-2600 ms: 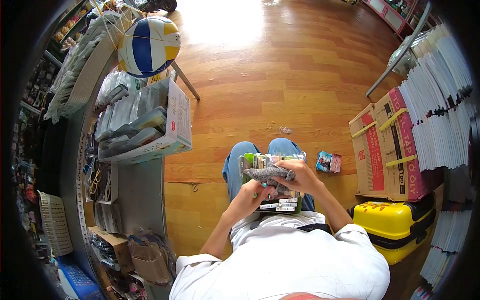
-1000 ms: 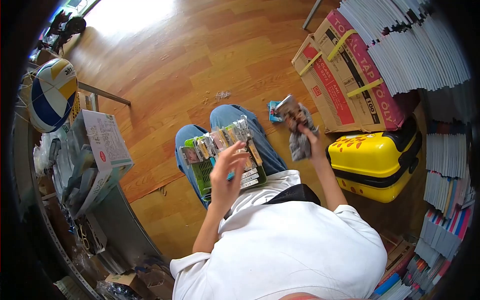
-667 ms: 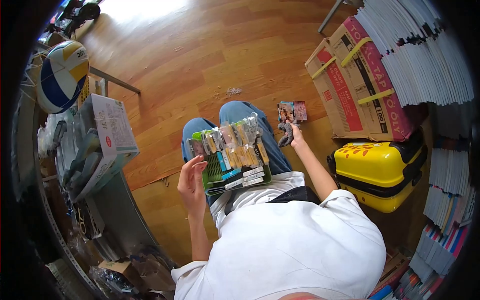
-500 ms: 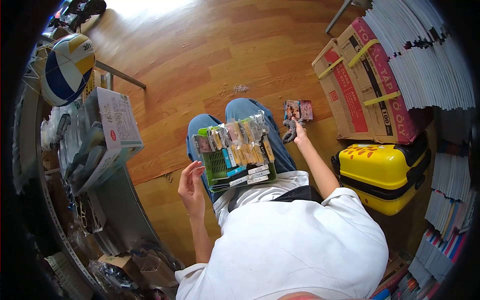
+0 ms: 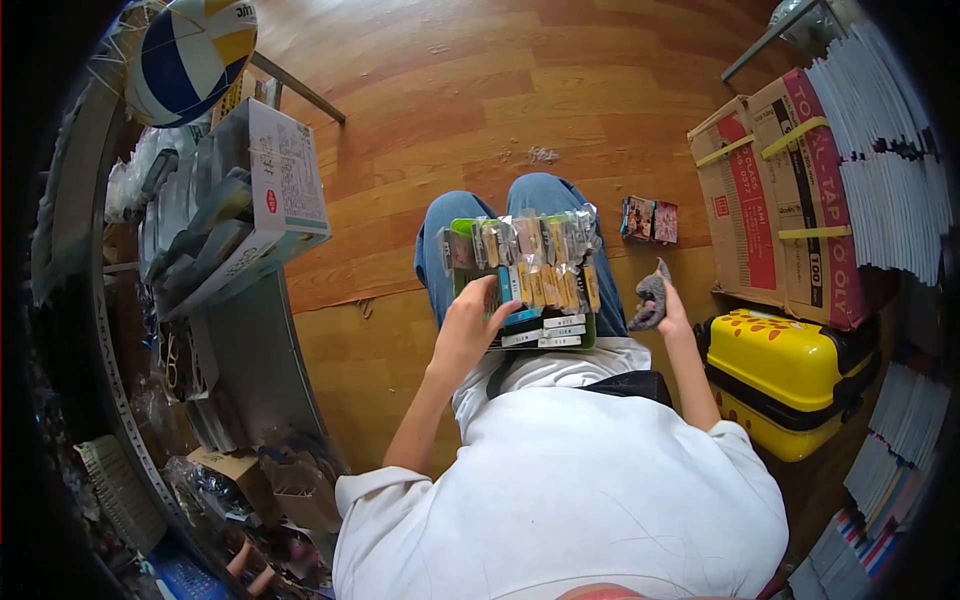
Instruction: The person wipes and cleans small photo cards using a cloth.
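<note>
On my lap rests a green basket (image 5: 462, 226) holding several small plastic-wrapped packets (image 5: 540, 285) and small white boxes (image 5: 562, 331). My left hand (image 5: 468, 325) is over the basket's left side, fingers apart, near a blue packet (image 5: 515, 285); its fingertips reach inside the basket. Right of the basket, my right hand (image 5: 675, 308) is closed on a crumpled grey cloth (image 5: 650, 298), held above the floor.
Small picture packs (image 5: 650, 220) lie on the floor ahead of my right hand. At the right are a strapped carton (image 5: 765, 200), a yellow suitcase (image 5: 775, 365) and paper stacks (image 5: 890, 215). A metal shelf (image 5: 265, 360), a white box (image 5: 290, 165) and a ball (image 5: 190, 60) line the left.
My left hand has moved right, from beside the basket to over it. My right hand has drawn back from the picture packs with the grey cloth. The camera view has shifted.
</note>
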`<state>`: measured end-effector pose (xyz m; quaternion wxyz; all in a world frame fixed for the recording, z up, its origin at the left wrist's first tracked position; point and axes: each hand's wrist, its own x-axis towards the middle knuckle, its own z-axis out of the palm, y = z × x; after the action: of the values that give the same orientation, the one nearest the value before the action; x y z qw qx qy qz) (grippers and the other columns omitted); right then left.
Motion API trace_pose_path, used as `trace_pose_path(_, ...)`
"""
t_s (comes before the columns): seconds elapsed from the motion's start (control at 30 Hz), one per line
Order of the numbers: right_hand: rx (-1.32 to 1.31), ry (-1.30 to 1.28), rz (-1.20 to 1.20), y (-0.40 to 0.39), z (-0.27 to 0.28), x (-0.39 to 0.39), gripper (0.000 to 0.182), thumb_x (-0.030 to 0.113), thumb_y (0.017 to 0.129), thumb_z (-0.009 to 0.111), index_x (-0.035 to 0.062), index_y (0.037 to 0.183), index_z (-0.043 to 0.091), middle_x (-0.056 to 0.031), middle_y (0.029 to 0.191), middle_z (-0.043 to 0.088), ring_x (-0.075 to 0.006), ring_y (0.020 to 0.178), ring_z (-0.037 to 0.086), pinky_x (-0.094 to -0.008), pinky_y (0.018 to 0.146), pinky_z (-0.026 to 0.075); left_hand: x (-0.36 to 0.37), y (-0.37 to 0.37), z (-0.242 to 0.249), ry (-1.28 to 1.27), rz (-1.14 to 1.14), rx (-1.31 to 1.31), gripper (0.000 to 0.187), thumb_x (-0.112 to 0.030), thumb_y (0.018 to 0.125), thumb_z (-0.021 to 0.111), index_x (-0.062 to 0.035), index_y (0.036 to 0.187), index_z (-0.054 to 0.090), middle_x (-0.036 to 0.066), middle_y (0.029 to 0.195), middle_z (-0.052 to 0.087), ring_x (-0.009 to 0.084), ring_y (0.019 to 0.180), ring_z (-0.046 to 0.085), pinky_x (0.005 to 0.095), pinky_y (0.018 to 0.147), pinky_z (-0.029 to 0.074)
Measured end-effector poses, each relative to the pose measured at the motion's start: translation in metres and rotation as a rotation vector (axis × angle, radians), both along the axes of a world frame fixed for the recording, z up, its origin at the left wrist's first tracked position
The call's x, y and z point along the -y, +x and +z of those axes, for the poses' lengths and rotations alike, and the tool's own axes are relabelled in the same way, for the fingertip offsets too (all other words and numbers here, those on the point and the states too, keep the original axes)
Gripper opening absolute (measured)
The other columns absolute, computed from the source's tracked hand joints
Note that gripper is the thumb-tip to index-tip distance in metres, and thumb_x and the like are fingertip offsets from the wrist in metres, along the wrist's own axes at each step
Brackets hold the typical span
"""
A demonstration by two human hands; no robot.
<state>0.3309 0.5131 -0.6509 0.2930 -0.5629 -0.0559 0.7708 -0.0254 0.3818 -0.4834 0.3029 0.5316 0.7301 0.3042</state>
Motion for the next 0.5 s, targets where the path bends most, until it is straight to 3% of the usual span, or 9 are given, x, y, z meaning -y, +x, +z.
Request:
trace_pose_path(0.03,-0.024,0.024,-0.028,-0.002,0.019,0.003,0.024,0.039,0.087,0.066,0.0189,0.085,0.053,-0.0002,0.069,0.058,-0.0124,0.042,0.044,-0.0318,0.045,0.046,-0.001,-0.001,-0.006,0.002,-0.049,-0.009,0.043,-0.02,0.083,0.072,0.0078,0.112,0.056,0.021,0.1,0.065,0.0312,0.089,0.066,0.0356,0.08,0.052)
trace_pose_path(0.13,-0.024,0.098,-0.021,-0.017,0.088,0.007,0.024,0.036,0.085,0.069,0.0158,0.086,0.056,-0.0001,0.068,0.058,-0.0115,0.044,0.048,-0.0313,0.047,0.049,-0.005,-0.017,-0.011,-0.036,-0.129,0.124,0.048,-0.021,0.081,0.075,0.0094,0.113,0.055,0.022,0.102,0.065,0.0308,0.09,0.066,0.035,0.08,0.052)
trace_pose_path(0.2,0.206,0.212,0.129,-0.028,0.12,0.003,0.027,0.035,0.083,0.072,0.0119,0.09,0.06,-0.0012,0.07,0.061,-0.0117,0.048,0.054,-0.0305,0.05,0.05,-0.009,-0.022,0.001,-0.091,-0.117,0.18,0.049,-0.021,0.081,0.075,0.0091,0.114,0.055,0.022,0.103,0.065,0.0299,0.091,0.066,0.0348,0.08,0.052)
trace_pose_path(0.23,0.221,0.274,0.175,-0.031,0.134,0.001,0.032,0.033,0.083,0.072,0.0064,0.097,0.061,-0.0016,0.075,0.063,-0.0099,0.058,0.059,-0.0279,0.056,0.051,-0.009,-0.023,0.005,-0.144,-0.098,0.237,0.05,-0.021,0.08,0.076,0.0088,0.115,0.055,0.022,0.103,0.065,0.0291,0.093,0.066,0.0346,0.08,0.053)
trace_pose_path(0.33,0.328,0.42,0.254,-0.049,0.17,-0.007,0.032,0.032,0.084,0.072,0.005,0.099,0.062,-0.0001,0.079,0.063,-0.0081,0.066,0.06,-0.0245,0.061,0.049,-0.003,-0.028,-0.001,-0.087,-0.098,0.245,0.04,-0.016,0.082,0.073,0.0082,0.109,0.058,0.02,0.097,0.067,0.0275,0.088,0.068,0.0347,0.077,0.053)
trace_pose_path(0.37,0.353,0.448,0.293,-0.052,0.173,-0.011,0.035,0.035,0.086,0.07,0.0086,0.106,0.059,0.0017,0.082,0.061,-0.0054,0.064,0.058,-0.0194,0.049,0.045,-0.001,-0.029,0.0,-0.087,-0.095,0.243,0.04,-0.016,0.082,0.073,0.0082,0.109,0.058,0.02,0.097,0.067,0.0275,0.088,0.068,0.0347,0.077,0.053)
trace_pose_path(0.4,0.352,0.45,0.296,-0.055,0.179,-0.013,0.035,0.035,0.086,0.07,0.0086,0.106,0.059,0.0017,0.082,0.061,-0.0054,0.064,0.058,-0.0194,0.049,0.045,0.001,-0.027,0.004,-0.109,-0.06,0.22,0.033,-0.014,0.084,0.069,0.008,0.107,0.059,0.02,0.093,0.067,0.0271,0.084,0.068,0.0349,0.076,0.054)
trace_pose_path(0.47,0.208,0.643,0.397,-0.064,0.199,-0.017,0.037,0.039,0.09,0.065,0.0091,0.11,0.055,0.0028,0.085,0.059,-0.0032,0.068,0.057,-0.0187,0.054,0.046,0.007,-0.025,0.01,-0.131,-0.021,0.197,0.027,-0.011,0.085,0.066,0.0079,0.104,0.061,0.019,0.089,0.068,0.0268,0.081,0.068,0.0351,0.074,0.054)
trace_pose_path(0.5,0.224,0.646,0.426,-0.07,0.209,-0.018,0.041,0.042,0.092,0.062,0.0073,0.112,0.054,0.0006,0.094,0.055,-0.0039,0.083,0.051,-0.0191,0.072,0.042,0.01,-0.024,0.014,-0.051,0.042,0.092,0.024,-0.01,0.086,0.062,0.0082,0.102,0.061,0.019,0.087,0.067,0.0267,0.078,0.068,0.0345,0.073,0.054)
